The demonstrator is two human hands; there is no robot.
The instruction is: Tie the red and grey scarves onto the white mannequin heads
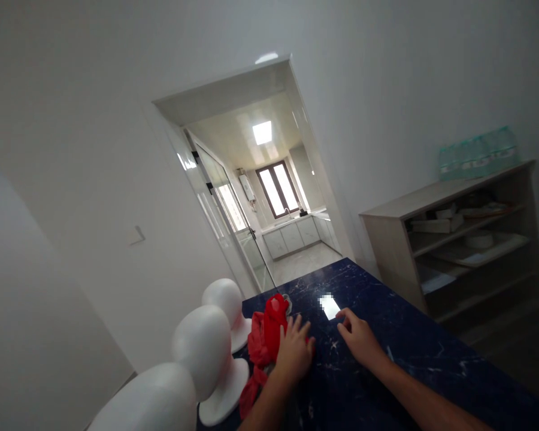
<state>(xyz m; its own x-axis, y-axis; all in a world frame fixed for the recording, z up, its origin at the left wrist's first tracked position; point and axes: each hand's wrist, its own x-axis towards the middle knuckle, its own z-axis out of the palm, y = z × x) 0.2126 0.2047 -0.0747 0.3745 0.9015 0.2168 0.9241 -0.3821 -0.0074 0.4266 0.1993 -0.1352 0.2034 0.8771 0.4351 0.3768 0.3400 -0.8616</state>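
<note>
My left hand [295, 348] lies with spread fingers on a bright red cloth item [273, 326], which is bunched up on the dark blue marbled table [413, 353]. A duller red cloth [257, 341] lies beside and under it. My right hand [358, 336] is bent, thumb and index finger slightly apart, with the index tip at the near edge of a glowing white rectangle [330, 307] that looks like a phone screen. Nothing shows in the right hand. Left of the cloth stand three white mannequin heads [202, 347] on round bases in a row.
To the right stands a wooden shelf unit [386, 239] with papers and trays inside and a pack of water bottles [478, 154] on top. Past the table, a doorway with a glass door [229, 209] opens onto a kitchen with low white cabinets [291, 236].
</note>
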